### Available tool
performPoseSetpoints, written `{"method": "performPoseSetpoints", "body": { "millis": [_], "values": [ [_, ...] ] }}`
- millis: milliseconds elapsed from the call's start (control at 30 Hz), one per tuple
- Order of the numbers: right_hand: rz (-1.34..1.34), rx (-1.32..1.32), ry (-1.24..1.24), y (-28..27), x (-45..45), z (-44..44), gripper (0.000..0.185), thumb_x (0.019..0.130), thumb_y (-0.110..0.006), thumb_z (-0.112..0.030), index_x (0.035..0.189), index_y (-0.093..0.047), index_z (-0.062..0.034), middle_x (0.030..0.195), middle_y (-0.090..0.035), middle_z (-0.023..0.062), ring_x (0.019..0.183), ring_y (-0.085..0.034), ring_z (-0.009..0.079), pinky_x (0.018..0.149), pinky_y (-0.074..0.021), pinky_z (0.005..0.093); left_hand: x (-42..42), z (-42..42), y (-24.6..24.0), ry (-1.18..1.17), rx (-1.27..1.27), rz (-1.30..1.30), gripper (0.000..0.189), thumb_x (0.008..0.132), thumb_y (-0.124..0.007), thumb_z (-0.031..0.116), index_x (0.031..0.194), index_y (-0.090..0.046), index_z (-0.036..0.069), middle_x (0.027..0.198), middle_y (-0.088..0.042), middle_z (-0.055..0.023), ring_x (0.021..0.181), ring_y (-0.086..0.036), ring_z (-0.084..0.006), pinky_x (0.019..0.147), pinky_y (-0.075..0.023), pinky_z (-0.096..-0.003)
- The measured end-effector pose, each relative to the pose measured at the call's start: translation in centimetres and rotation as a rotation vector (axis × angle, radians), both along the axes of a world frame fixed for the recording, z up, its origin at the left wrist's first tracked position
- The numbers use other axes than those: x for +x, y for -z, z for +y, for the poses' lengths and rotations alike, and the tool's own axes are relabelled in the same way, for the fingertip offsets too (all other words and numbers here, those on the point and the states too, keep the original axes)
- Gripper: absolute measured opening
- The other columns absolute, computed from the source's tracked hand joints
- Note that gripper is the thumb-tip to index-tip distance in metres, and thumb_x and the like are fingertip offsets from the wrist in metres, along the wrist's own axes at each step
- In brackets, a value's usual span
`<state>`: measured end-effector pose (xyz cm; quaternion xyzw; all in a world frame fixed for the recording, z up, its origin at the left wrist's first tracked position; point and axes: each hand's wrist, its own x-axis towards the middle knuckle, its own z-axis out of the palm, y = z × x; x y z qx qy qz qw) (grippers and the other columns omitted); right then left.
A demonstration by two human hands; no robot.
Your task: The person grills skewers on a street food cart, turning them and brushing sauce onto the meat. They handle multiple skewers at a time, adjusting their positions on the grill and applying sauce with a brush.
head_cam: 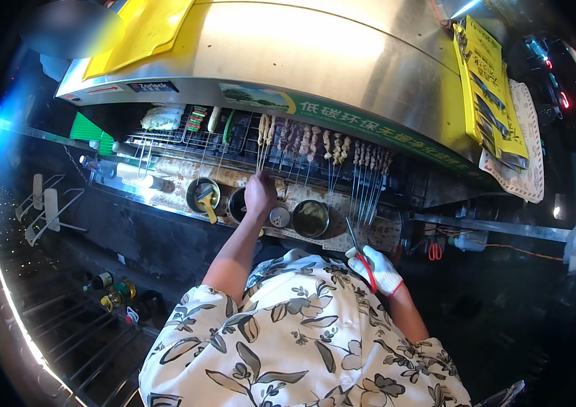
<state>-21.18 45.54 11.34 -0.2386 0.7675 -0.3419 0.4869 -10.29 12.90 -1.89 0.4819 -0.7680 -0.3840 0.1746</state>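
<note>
My bare left hand grips the lower ends of several meat skewers, whose pale meat lies over the grill. On my right hand is a white knitted glove with a red cuff. It holds red-handled scissors, their blades pointing up towards the grill's front ledge. Dark meat skewers, more skewers with lighter meat and another meat group lie to the right of my left hand. Further left are a green vegetable skewer, a red-and-green skewer and a wire grill basket of pale food.
Along the paper-covered ledge stand a pot with a yellow-handled brush, a partly hidden dark pot, a shaker and a seasoning pot. A steel hood overhangs the grill. Bottles stand lower left.
</note>
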Motion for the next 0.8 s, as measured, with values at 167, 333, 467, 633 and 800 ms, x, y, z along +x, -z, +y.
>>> {"method": "performPoseSetpoints", "body": {
  "millis": [167,333,467,633,800],
  "values": [
    [0.004,-0.036,0.026,0.1,0.3,-0.5,0.026,0.087,-0.075,-0.019,0.104,-0.065,-0.0038,0.096,-0.07,0.0091,0.088,-0.065,0.0159,0.082,-0.0515,0.0311,1.1,-0.2,-0.7,0.004,0.037,-0.014,0.02,0.085,-0.065,0.016,0.1,-0.073,0.005,0.089,-0.072,-0.0162,0.085,-0.071,-0.032,0.076,-0.055,-0.038],
    [-0.018,-0.021,0.004,0.2,0.0,-0.9,0.024,0.089,-0.072,-0.017,0.106,-0.064,-0.0031,0.096,-0.068,0.0065,0.088,-0.062,0.0125,0.082,-0.05,0.0288,1.3,-0.6,-0.9,-0.066,-0.025,-0.01,0.016,0.083,-0.065,0.014,0.093,-0.074,0.007,0.085,-0.072,-0.0158,0.082,-0.07,-0.0338,0.075,-0.0549,-0.0399],
    [-0.039,-0.026,-0.038,-0.8,0.2,-1.8,0.021,0.094,-0.066,-0.015,0.11,-0.063,-0.002,0.096,-0.064,0.0017,0.088,-0.056,0.0077,0.082,-0.0472,0.0248,1.8,-0.6,0.8,-0.01,-0.153,-0.085,0.014,0.083,-0.064,0.016,0.088,-0.074,0.007,0.083,-0.07,-0.0181,0.083,-0.068,-0.0365,0.075,-0.0544,-0.0435],
    [-0.022,0.006,-0.043,-1.1,0.0,-2.1,0.022,0.093,-0.066,-0.015,0.11,-0.063,-0.0017,0.095,-0.065,0.0026,0.087,-0.056,0.008,0.082,-0.0474,0.025,1.1,0.3,-1.5,0.018,-0.001,-0.153,0.019,0.084,-0.064,0.02,0.096,-0.074,0.008,0.095,-0.069,-0.0186,0.091,-0.066,-0.0379,0.08,-0.0526,-0.0437],
    [0.02,0.035,-0.064,-1.4,-0.2,-2.3,0.023,0.093,-0.065,-0.016,0.109,-0.063,-0.0001,0.095,-0.067,0.005,0.088,-0.059,0.0088,0.082,-0.0483,0.026,2.3,0.1,-2.4,-0.018,-0.073,-0.016,0.02,0.086,-0.067,0.023,0.096,-0.071,0.005,0.095,-0.066,-0.0171,0.089,-0.064,-0.0358,0.08,-0.0504,-0.0435]
  ]
}}
